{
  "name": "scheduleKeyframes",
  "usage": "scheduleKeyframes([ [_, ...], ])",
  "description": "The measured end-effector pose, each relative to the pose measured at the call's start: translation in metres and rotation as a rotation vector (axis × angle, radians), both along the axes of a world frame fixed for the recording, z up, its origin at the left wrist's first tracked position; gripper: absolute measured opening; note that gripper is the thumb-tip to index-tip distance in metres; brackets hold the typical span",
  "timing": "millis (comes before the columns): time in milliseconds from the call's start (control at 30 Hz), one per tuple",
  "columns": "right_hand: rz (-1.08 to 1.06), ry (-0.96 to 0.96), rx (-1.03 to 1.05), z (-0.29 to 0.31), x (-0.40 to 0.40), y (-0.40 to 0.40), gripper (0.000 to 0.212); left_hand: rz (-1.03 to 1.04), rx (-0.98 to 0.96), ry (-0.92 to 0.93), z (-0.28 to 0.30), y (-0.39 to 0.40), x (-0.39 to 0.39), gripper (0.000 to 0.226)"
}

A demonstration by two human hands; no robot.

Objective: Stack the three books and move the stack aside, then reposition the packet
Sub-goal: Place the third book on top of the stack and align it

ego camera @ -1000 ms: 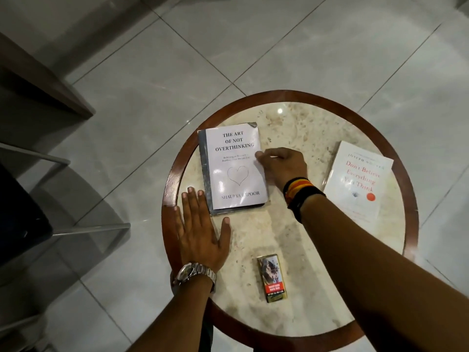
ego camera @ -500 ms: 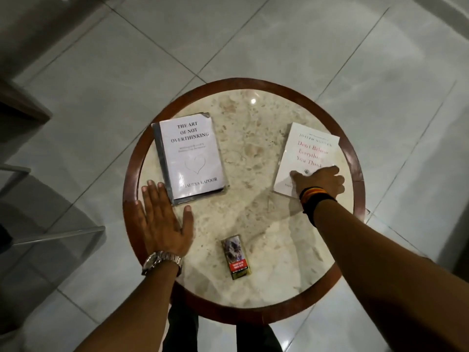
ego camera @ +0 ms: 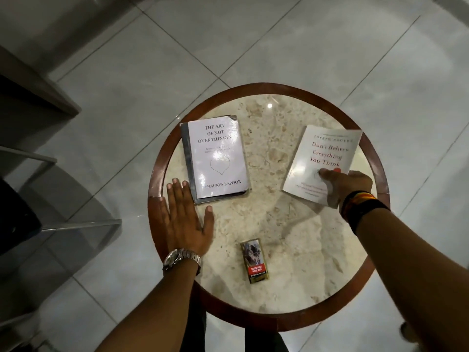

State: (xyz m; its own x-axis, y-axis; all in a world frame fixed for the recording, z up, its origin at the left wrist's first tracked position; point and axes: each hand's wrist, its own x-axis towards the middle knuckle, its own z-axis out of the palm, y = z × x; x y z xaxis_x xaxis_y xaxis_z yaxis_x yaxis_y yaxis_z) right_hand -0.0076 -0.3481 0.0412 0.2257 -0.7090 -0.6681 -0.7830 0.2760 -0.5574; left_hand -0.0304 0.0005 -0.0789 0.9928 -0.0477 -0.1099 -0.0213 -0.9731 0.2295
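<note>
On the left of the round marble table (ego camera: pixel 274 204) lies a white book titled "The Art of Not Overthinking" (ego camera: pixel 218 158). A darker grey layer shows under its left and near edges. My left hand (ego camera: pixel 185 219) lies flat and spread on the tabletop, just left of that book's near corner, holding nothing. At the right lies a second white book, "Don't Believe Everything You Think" (ego camera: pixel 322 153). My right hand (ego camera: pixel 347 186) grips its near right corner, thumb on the cover. A small dark packet with a red label (ego camera: pixel 254 260) lies near the front edge, between my arms.
The table has a raised brown wooden rim (ego camera: pixel 264 322). Glossy grey floor tiles (ego camera: pixel 203 47) surround it. A chair with metal legs (ego camera: pixel 50 219) stands at the left, and dark furniture (ego camera: pixel 30 97) sits at the upper left.
My right hand left the left book, crossed to the right book and took hold of its near corner. My left hand stayed flat beside the left book.
</note>
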Motion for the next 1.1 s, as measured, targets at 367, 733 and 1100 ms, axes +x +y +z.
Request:
scheduleKeyframes([
  [367, 0.299, -0.337, 0.238, 0.031, 0.068, 0.102, 0.035, 0.002, -0.054, -0.006, -0.001, 0.0, -0.001, 0.087],
  [733, 0.618, -0.049, -0.167, -0.006, 0.064, 0.151, 0.036, -0.007, -0.071, -0.012, -0.002, 0.0, -0.001, 0.085],
  [1100, 0.64, -0.108, -0.279, 0.007, 0.063, 0.14, 0.025, -0.018, -0.041, -0.024, 0.002, 0.0, 0.0, 0.086],
])
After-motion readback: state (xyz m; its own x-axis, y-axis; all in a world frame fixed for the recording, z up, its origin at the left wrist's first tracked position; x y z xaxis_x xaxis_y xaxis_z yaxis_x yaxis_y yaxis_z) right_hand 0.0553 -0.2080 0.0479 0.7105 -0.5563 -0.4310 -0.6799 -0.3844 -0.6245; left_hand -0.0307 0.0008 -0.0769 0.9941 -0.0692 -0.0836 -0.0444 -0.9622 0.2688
